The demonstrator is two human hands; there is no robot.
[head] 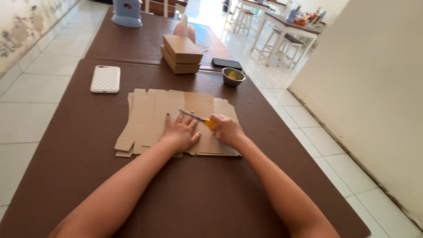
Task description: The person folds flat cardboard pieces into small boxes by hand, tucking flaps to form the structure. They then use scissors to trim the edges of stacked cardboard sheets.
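Note:
A flat, unfolded cardboard box blank lies on the brown table in front of me. My left hand presses flat on the cardboard, fingers spread. My right hand grips a utility knife with a yellow handle; its metal blade lies across the cardboard just above my left fingertips.
A white phone lies at the left. Two stacked cardboard boxes, a black phone and a small metal bowl sit farther back. A cream wall runs along the right, with tiled floor around the table and more tables behind.

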